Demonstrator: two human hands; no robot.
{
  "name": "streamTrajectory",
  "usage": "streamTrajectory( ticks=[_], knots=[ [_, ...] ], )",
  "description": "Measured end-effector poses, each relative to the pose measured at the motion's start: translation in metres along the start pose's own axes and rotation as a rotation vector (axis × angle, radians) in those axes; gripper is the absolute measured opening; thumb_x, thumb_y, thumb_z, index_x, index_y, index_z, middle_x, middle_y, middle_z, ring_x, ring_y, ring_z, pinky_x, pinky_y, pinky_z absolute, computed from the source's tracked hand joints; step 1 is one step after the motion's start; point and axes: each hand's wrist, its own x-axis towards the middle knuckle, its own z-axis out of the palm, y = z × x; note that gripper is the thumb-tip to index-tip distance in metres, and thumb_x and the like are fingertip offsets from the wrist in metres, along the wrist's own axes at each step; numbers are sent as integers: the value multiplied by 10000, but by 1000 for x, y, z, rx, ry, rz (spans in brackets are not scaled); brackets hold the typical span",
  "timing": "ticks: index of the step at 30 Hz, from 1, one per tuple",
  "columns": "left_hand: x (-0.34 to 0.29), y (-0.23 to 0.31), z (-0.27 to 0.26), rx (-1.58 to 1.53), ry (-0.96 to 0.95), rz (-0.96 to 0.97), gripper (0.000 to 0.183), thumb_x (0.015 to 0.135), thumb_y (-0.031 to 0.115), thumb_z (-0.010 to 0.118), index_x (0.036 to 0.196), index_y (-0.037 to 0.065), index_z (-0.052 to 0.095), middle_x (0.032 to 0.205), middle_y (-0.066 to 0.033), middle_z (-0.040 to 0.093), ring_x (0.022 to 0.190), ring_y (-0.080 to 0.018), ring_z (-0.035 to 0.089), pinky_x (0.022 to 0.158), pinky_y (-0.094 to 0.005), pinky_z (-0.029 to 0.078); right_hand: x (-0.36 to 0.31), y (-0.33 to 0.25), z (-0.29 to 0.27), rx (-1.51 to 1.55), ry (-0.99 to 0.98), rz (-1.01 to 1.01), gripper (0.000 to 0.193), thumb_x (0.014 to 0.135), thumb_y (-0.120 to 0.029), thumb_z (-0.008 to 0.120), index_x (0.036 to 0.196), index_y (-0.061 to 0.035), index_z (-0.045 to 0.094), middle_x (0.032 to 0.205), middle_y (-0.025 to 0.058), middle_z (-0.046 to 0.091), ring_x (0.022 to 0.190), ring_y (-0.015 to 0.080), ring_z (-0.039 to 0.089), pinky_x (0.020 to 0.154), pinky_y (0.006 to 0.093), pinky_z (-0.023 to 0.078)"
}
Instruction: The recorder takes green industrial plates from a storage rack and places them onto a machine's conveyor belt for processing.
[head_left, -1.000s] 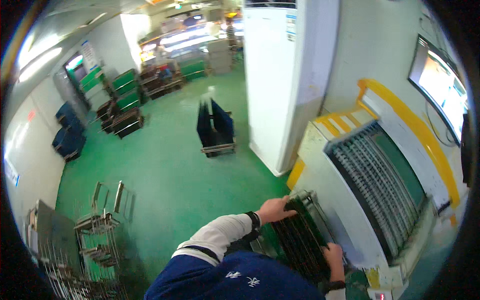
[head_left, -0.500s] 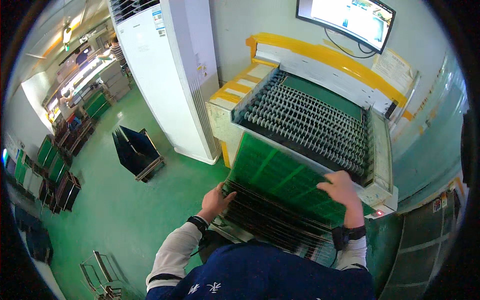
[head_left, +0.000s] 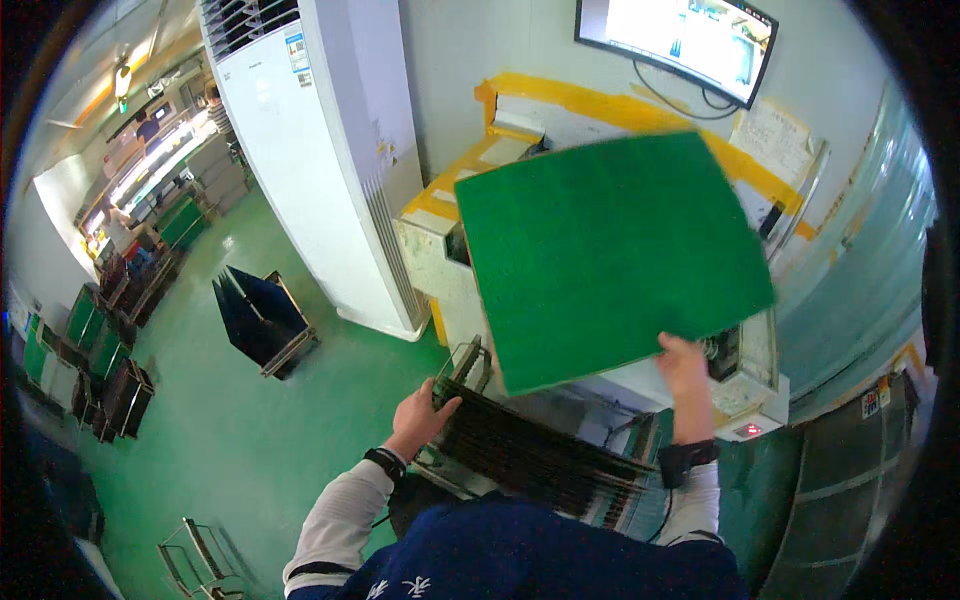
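My right hand (head_left: 683, 366) grips the near edge of a large flat green panel (head_left: 610, 260), right of that edge's middle. The panel is tilted over the roller machine (head_left: 762, 350) and hides nearly all of its rollers; I cannot tell whether it touches them. Below it, close to my body, a metal rack (head_left: 470, 365) holds several thin dark panels (head_left: 530, 440) on edge. My left hand (head_left: 422, 418) is closed on the rack's left end, thumb over the panel edges.
A tall white air conditioner (head_left: 310, 170) stands left of the machine. Farther left on the floor are a rack with dark panels (head_left: 262, 318) and a bare rack frame (head_left: 200, 560). A screen (head_left: 680, 45) hangs above. Clear plastic sheeting (head_left: 850, 230) hangs at right.
The green panel, standing upright in the rack before, has come up and away from me over the rollers in my right hand. My left hand has stayed at the rack's left end.
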Motion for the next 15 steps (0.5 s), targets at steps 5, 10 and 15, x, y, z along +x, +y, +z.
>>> streamTrajectory(
  ticks=[5,10,15],
  knots=[
    [0,-15,6,21,58,-13,833,905,645,638,1416,1,503,1095,-242,718,1018,-410,693,876,-487,550,-5,18,66,475,-32,374,269,912,-65,706,1150,-138,604,1079,35,665,943,207,625,832,402,522],
    [3,-2,2,-3,-11,-41,822,906,629,656,1432,20,487,1173,-270,697,1071,-447,675,901,-494,541,12,69,62,528,77,429,207,965,-161,706,1120,-102,582,1074,54,654,997,242,630,869,451,534],
    [3,-8,5,10,50,0,819,900,624,661,1409,0,511,1027,-224,723,969,-411,698,836,-477,554,17,70,73,490,32,564,234,1008,-275,660,1108,-69,613,1042,85,678,911,252,660,789,417,558]
  ],
)
